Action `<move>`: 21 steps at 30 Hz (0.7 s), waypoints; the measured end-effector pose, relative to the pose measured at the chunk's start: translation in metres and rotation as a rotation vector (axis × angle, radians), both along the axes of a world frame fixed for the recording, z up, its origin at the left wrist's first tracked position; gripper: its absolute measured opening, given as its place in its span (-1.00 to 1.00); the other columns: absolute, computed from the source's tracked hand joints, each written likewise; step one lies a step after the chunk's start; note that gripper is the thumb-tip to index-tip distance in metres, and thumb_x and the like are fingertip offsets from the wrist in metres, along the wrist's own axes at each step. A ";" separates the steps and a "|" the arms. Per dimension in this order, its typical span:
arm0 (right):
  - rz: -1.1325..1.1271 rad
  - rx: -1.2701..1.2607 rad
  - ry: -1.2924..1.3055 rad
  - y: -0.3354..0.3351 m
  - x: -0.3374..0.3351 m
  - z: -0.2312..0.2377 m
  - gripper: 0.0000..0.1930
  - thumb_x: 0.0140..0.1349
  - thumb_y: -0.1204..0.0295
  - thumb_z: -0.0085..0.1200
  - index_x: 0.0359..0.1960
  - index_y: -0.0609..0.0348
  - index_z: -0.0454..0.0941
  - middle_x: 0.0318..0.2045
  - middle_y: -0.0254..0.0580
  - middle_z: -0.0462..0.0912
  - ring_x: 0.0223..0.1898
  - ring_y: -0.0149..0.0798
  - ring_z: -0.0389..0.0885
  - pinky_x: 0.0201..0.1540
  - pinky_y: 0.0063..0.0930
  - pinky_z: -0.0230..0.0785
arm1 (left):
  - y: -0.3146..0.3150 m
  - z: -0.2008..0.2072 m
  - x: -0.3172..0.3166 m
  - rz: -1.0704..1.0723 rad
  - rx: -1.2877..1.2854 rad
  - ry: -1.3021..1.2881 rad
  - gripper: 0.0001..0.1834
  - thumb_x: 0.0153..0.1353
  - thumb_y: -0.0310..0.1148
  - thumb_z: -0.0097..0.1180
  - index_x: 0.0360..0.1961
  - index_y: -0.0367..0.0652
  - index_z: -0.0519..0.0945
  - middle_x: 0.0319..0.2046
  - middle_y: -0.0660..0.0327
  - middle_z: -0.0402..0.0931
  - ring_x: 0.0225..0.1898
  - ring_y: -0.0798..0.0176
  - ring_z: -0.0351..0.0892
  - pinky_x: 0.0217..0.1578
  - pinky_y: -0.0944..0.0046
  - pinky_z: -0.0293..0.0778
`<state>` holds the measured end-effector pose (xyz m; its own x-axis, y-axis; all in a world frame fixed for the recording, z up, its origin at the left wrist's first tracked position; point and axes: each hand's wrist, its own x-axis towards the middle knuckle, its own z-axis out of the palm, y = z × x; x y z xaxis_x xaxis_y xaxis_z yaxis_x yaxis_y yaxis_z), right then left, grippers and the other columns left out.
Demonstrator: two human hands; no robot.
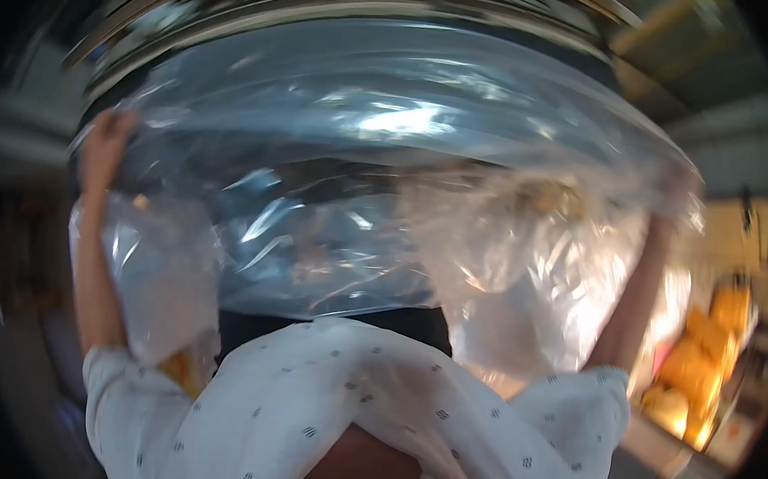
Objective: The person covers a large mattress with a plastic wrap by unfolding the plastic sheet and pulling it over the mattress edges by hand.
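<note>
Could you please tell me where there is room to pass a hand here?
Perhaps at the narrow dark strip between the lower edge of the clear plastic sheeting and the white patterned shirt, though its depth is unclear. It is crowded between the left hand and right hand, where sheeting fills the span, and at far right among orange bundles.

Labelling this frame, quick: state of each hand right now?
Left hand: closed, holding the left end of the clear plastic sheet.
Right hand: at the sheet's right end; blurred among the film, so grip cannot be told.
</note>
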<state>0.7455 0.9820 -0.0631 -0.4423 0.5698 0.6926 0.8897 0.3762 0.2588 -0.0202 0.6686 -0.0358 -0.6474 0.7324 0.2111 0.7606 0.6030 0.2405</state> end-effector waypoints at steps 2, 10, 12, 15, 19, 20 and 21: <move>-0.057 -0.219 0.222 0.010 -0.023 0.009 -0.66 0.20 0.22 -0.16 -0.11 0.17 0.43 -0.15 -0.10 0.47 -0.19 -0.07 0.46 -0.12 -0.19 0.28 | -0.020 -0.034 -0.012 -0.040 0.179 0.283 -0.45 0.09 0.08 0.01 -0.05 -0.14 0.44 -0.04 0.09 0.40 0.06 0.05 0.32 0.02 0.15 0.24; -0.799 -0.434 -0.444 0.060 -0.009 0.018 -0.41 0.19 -0.03 -0.25 0.13 0.11 0.29 0.09 0.04 0.34 0.10 0.07 0.31 0.10 -0.01 0.15 | -0.038 -0.052 -0.014 0.002 0.388 0.308 -0.19 -0.07 0.13 0.16 0.10 -0.22 0.28 0.07 -0.04 0.27 0.13 -0.09 0.21 0.09 0.09 0.17; -0.553 -0.701 -0.299 0.099 0.064 -0.030 -0.50 0.20 0.12 -0.21 0.08 0.17 0.35 0.09 0.10 0.34 0.15 0.05 0.26 0.14 -0.16 0.16 | -0.037 -0.054 -0.023 -0.020 0.348 0.263 -0.13 -0.09 0.16 0.16 0.12 -0.24 0.25 0.12 -0.06 0.21 0.17 -0.08 0.17 0.12 0.10 0.14; -0.183 -0.607 -0.047 0.076 -0.015 -0.033 -0.59 0.22 0.30 -0.21 0.06 0.23 0.35 0.07 0.12 0.36 0.13 0.06 0.27 0.13 -0.22 0.17 | -0.062 -0.048 -0.034 0.044 0.170 0.193 -0.04 -0.11 0.28 0.09 0.19 -0.19 0.19 0.23 0.04 0.09 0.24 0.01 0.07 0.16 -0.12 -0.03; 0.133 -0.488 0.184 0.001 -0.111 -0.008 -0.63 0.22 0.43 -0.20 0.04 0.32 0.35 0.03 0.09 0.40 0.09 0.04 0.31 0.13 -0.25 0.13 | -0.080 -0.042 -0.049 0.066 0.095 0.222 -0.11 -0.06 0.29 0.01 0.15 -0.15 0.25 0.17 0.04 0.18 0.22 0.02 0.12 0.12 -0.23 -0.05; 0.151 -0.464 0.116 -0.006 -0.123 -0.008 -0.66 0.24 0.41 -0.17 -0.01 0.37 0.36 0.01 0.08 0.41 0.06 0.03 0.33 0.13 -0.27 0.10 | -0.093 -0.033 -0.054 0.176 0.046 0.132 -0.19 -0.02 0.27 -0.02 0.11 -0.15 0.30 0.11 0.05 0.25 0.19 0.03 0.16 0.11 -0.24 -0.05; 0.173 -0.466 0.117 -0.012 -0.134 -0.006 -0.66 0.24 0.41 -0.17 -0.01 0.37 0.36 0.01 0.08 0.41 0.06 0.03 0.33 0.13 -0.27 0.10 | -0.105 -0.024 -0.056 0.290 0.000 0.040 -0.25 0.03 0.24 -0.06 0.07 -0.14 0.34 0.06 0.07 0.33 0.16 0.03 0.20 0.10 -0.25 -0.05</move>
